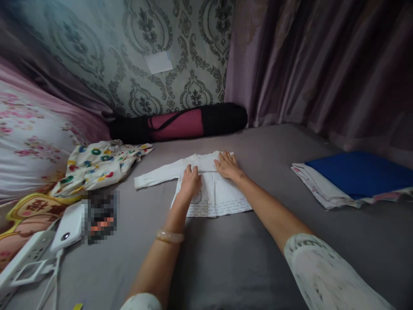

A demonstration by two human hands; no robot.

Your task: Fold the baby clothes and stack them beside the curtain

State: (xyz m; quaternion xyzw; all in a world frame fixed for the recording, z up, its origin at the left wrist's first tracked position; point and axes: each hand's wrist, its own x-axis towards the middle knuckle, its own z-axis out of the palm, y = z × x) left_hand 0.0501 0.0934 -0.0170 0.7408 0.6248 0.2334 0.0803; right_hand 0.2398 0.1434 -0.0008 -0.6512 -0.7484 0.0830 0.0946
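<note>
A small white long-sleeved garment lies spread on the grey bed surface, one sleeve stretched out to the left. My left hand rests flat on the garment's upper left part, fingers pointing away from me. My right hand lies flat on the garment's top edge near the neckline, fingers spread. Neither hand grips anything; both press on the cloth. A pale bangle sits on my left wrist.
A colourful printed garment lies crumpled at the left. Folded clothes with a blue one on top sit at the right. A rolled dark and maroon bag lies against the wall. White devices and cables are at the near left.
</note>
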